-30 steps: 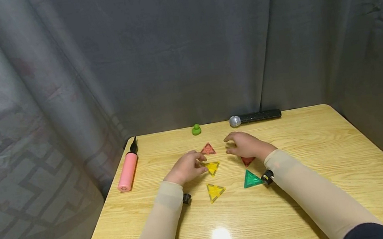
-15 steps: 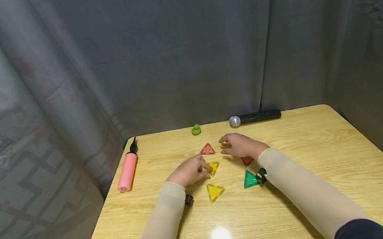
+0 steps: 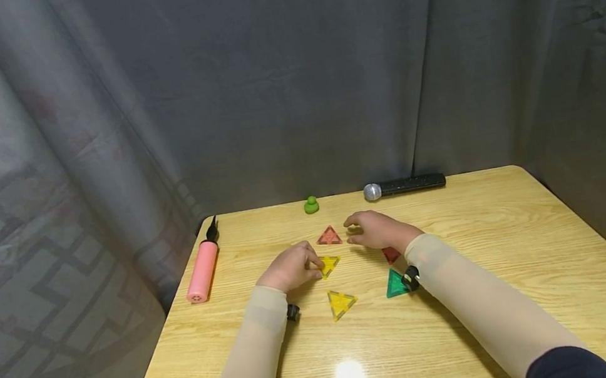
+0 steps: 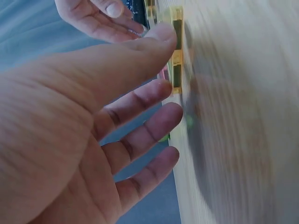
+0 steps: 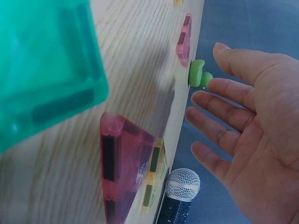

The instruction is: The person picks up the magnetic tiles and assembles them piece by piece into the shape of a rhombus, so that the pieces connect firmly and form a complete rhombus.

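Note:
My left hand (image 3: 289,267) pinches a corner of a translucent yellow triangular tile (image 3: 329,266) between thumb and index finger, low over the table. In the left wrist view the tile (image 4: 177,70) stands edge-on at the thumb tip, the other fingers spread loosely. My right hand (image 3: 377,229) hovers with relaxed fingers and holds nothing. A light red triangular tile (image 3: 329,237) lies left of its fingertips. Beneath its wrist is a darker red tile (image 3: 390,254), partly covered. The right wrist view also shows a yellow-edged tile (image 5: 154,175) beyond that red one, hidden by the hand from above.
Another yellow triangle (image 3: 342,304) lies nearer the front, and a green triangle (image 3: 395,283) sits under the right wrist camera. At the table's back are a small green toy (image 3: 311,205) and a microphone (image 3: 405,186). A pink hand pump (image 3: 203,270) lies along the left edge.
My left hand has closed on the yellow tile and drawn it a little left, turning it slightly. The right hand has drifted left, then nearly stopped.

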A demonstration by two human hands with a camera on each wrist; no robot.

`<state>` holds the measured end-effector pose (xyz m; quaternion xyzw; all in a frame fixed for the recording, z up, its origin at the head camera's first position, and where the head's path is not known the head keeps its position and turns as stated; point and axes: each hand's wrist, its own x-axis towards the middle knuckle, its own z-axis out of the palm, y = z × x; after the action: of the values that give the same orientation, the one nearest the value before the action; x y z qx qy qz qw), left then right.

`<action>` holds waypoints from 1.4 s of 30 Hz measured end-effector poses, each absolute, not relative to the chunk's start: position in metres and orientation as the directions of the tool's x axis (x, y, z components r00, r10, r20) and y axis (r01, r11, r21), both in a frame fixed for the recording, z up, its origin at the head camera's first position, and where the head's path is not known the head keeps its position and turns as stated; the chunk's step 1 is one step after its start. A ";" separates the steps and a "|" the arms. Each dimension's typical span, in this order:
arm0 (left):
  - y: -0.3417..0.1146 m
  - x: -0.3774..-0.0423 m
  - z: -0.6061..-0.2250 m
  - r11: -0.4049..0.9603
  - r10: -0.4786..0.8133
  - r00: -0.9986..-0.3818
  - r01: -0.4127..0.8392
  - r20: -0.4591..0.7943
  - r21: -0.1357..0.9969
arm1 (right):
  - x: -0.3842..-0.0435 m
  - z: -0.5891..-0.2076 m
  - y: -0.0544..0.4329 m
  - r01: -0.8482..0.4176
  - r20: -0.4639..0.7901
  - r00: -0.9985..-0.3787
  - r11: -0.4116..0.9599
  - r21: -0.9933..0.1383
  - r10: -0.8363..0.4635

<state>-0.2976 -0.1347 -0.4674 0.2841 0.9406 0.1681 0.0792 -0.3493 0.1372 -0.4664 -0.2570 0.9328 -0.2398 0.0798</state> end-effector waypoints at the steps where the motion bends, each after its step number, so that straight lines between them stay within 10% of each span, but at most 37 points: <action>1: -0.136 -0.298 -0.467 0.786 0.556 -0.829 0.502 -0.056 0.362 | -0.350 -0.467 0.137 -0.441 -0.025 -0.856 0.753 -0.488 -0.517; 42: -0.189 -0.317 -0.484 0.848 0.325 -0.946 0.292 0.002 0.441 | -0.348 -0.472 0.112 -0.570 -0.107 -0.742 0.706 -0.421 -0.662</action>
<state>-0.3171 -0.1892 -0.4836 0.1607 0.9606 0.2237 0.0361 -0.3475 0.1117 -0.4715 -0.3367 0.9149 -0.1837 0.1259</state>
